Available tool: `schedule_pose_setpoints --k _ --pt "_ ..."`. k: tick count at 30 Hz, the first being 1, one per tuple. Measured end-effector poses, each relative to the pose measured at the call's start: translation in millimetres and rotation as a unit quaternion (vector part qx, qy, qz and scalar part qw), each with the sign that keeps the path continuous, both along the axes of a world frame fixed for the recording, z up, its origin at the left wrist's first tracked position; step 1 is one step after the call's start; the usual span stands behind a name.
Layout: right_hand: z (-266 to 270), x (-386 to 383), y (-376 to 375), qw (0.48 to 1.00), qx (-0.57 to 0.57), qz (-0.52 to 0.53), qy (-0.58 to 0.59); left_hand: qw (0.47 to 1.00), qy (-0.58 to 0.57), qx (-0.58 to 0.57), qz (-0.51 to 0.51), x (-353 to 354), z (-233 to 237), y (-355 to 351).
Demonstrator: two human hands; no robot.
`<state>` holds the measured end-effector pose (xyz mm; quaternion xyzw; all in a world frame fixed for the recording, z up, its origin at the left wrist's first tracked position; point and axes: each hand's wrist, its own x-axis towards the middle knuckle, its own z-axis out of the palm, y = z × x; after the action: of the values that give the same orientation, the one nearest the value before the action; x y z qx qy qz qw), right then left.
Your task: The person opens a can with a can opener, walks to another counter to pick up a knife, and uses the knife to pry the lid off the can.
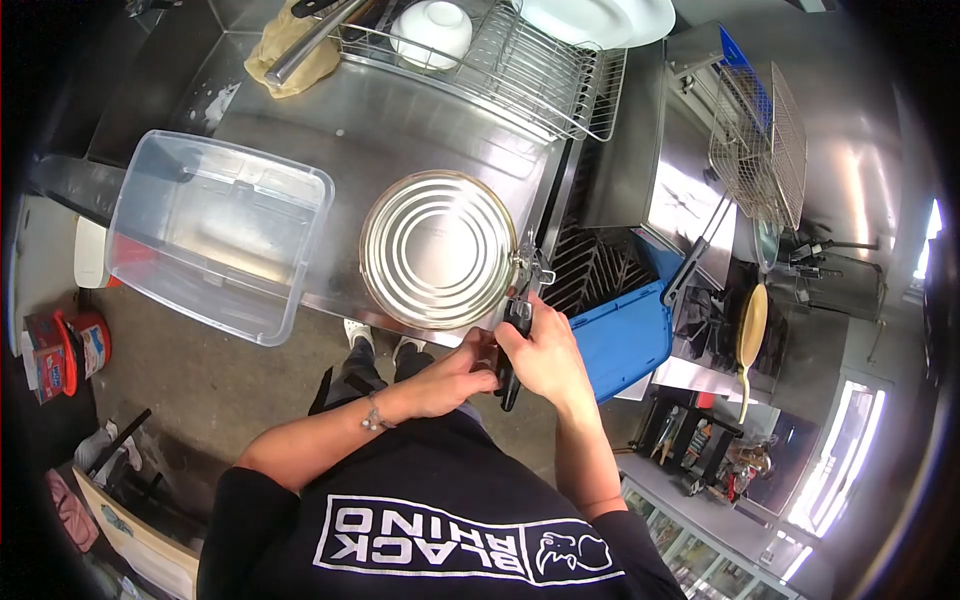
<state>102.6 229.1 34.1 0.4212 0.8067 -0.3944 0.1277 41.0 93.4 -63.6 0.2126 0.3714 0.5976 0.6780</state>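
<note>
A large round can [437,250] with a silver ringed top stands on the steel counter. At the right side of its rim sits the metal head of a can opener [527,268], its dark handles pointing down toward my body. My right hand [545,358] is closed around a black handle, thumb along its upper side. My left hand [458,382] is closed on the darker handle part just left of it; its fingers partly cover that piece. Whether the opener has cut into the lid cannot be made out.
A clear plastic tub [220,235] overhangs the counter edge at left. A wire dish rack [540,75] with a white bowl [432,35] stands behind. To the right are a blue lidded bin [620,335], frying baskets [757,140] and a pan [751,330].
</note>
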Motion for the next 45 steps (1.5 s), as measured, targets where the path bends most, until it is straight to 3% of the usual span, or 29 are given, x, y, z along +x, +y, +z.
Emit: schedule_pose_setpoints --k 5,7,11,14,16,22,24,25,29,32,37,39,40,42,45 --pt "-4.4 -0.3 -6.5 0.996 -0.065 -0.025 0.053 0.998 -0.004 -0.062 -0.023 -6.4 7.9 -5.5" --pt "-14.4 4.7 -8.5 0.997 0.019 -0.004 0.069 0.992 0.119 -0.051 0.009 3.2 -6.4 -6.5" --pt "-23.8 8.3 -9.6 0.996 0.037 -0.001 0.076 0.987 0.153 -0.027 0.031 4.9 -45.7 1.7" --pt "-10.0 6.5 -8.6 0.995 -0.046 -0.057 0.073 0.988 0.141 -0.059 -0.019 -12.7 10.2 2.1" --pt "0.9 2.2 -5.2 0.994 -0.075 -0.037 0.072 0.988 0.142 -0.054 -0.019 -12.8 15.6 -0.2" --pt "30.7 -14.0 -6.6 0.999 0.027 0.023 0.004 0.992 0.112 -0.05 0.004 -3.1 -0.4 0.0" --pt "21.0 -8.6 -3.4 0.996 0.066 0.031 0.049 0.932 0.36 -0.037 0.026 -6.6 -14.7 3.2" --pt "15.3 -5.4 -1.4 0.989 0.105 0.038 0.095 0.932 0.36 -0.037 0.027 -8.1 -21.4 2.5" --pt "3.7 -3.6 -2.2 0.988 0.127 0.059 0.058 0.936 0.349 -0.034 0.042 -7.3 -30.6 2.4" --pt "15.7 -1.6 -5.8 0.994 0.079 0.009 0.077 0.969 0.229 -0.088 -0.039 -6.7 -15.0 4.3" --pt "42.6 -2.7 -11.5 0.992 0.04 -0.049 0.105 0.975 0.208 -0.077 0.019 2.0 8.4 5.3" --pt "35.8 -3.4 -9.1 0.994 0.055 -0.012 0.094 0.983 0.157 -0.091 0.006 -0.8 8.2 5.7" --pt "30.0 -4.7 -11.2 0.991 0.118 0.032 0.062 0.983 0.158 -0.09 0.005 -1.7 8.0 5.0" --pt "20.0 -2.7 -12.6 0.971 0.213 0.104 0.045 0.971 0.222 -0.085 0.007 -3.4 7.3 3.7" --pt "28.6 -8.0 -13.2 0.981 0.175 0.09 0.004 0.975 0.211 -0.059 0.03 -2.8 6.6 5.0"
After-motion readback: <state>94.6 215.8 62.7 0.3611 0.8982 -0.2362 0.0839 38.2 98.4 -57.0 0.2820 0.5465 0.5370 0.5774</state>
